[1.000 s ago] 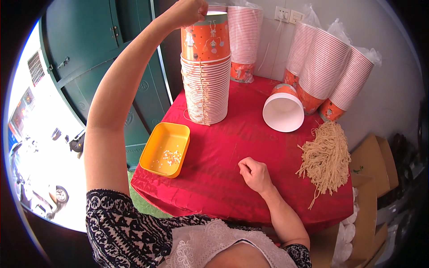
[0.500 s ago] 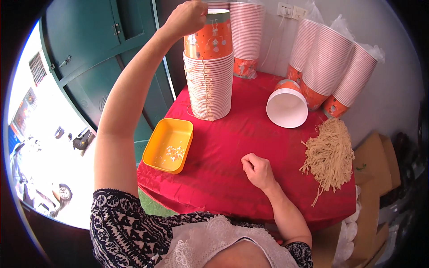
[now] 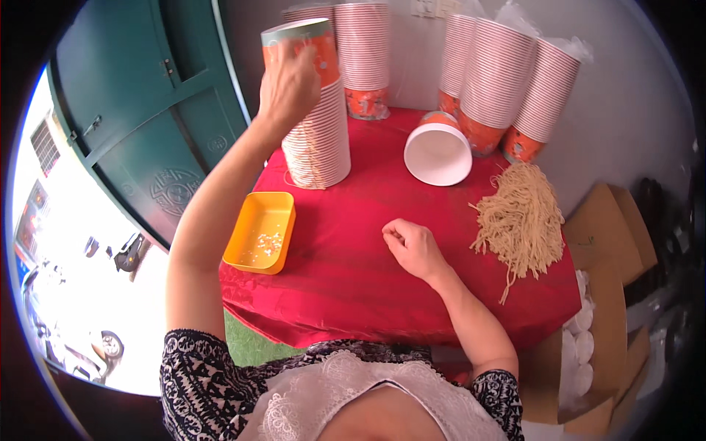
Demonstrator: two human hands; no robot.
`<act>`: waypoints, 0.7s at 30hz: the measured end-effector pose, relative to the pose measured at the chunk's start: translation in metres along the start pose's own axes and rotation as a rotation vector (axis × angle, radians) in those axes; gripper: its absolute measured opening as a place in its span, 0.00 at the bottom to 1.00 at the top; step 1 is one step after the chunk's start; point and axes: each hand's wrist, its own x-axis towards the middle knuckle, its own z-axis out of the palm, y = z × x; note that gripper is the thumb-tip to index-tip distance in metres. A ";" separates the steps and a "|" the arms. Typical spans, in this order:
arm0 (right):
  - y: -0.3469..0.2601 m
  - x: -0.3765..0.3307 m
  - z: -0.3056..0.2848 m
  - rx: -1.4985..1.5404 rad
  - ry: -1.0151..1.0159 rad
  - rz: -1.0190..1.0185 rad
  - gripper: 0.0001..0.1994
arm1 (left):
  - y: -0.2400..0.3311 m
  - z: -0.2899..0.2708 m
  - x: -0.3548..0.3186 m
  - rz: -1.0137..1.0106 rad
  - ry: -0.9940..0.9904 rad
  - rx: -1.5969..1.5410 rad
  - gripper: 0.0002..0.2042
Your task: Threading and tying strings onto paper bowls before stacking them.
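A tall stack of white-rimmed paper tubs (image 3: pixel 321 147) stands at the far left of the red table, tan strings hanging down its side. Its top orange tub (image 3: pixel 328 53) has a grey-green rim. My left hand (image 3: pixel 289 84) is raised against this tub's front; its fingers are blurred, so their grip does not show. Over the middle of the table, my right hand (image 3: pixel 412 246) is closed with curled fingers, and whatever it may hold is hidden. To its right lies a bundle of tan strings (image 3: pixel 518 220). A yellow plastic tray (image 3: pixel 234 259) with small white bits sits at the left.
One white-inside tub (image 3: pixel 438 154) lies on its side at the back. Behind it, wrapped stacks of tubs (image 3: pixel 494 73) lean by the wall, with another wrapped stack (image 3: pixel 362 51) farther left. Cardboard boxes (image 3: pixel 599 294) stand right of the table; a green door (image 3: pixel 125 88) is at left.
My left hand has come down from the top tub's rim to its front. The right hand stays closed over the table. The whole view has shifted slightly.
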 end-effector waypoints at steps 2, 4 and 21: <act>0.007 0.002 -0.017 -0.086 0.085 -0.046 0.04 | 0.024 0.010 -0.028 0.024 -0.178 -0.190 0.07; 0.022 0.007 -0.036 -0.146 0.164 -0.043 0.04 | 0.050 0.026 -0.056 -0.001 -0.303 -0.433 0.04; 0.162 0.070 -0.117 -0.394 0.536 0.139 0.13 | 0.136 0.205 -0.129 -0.696 -0.445 -0.614 0.12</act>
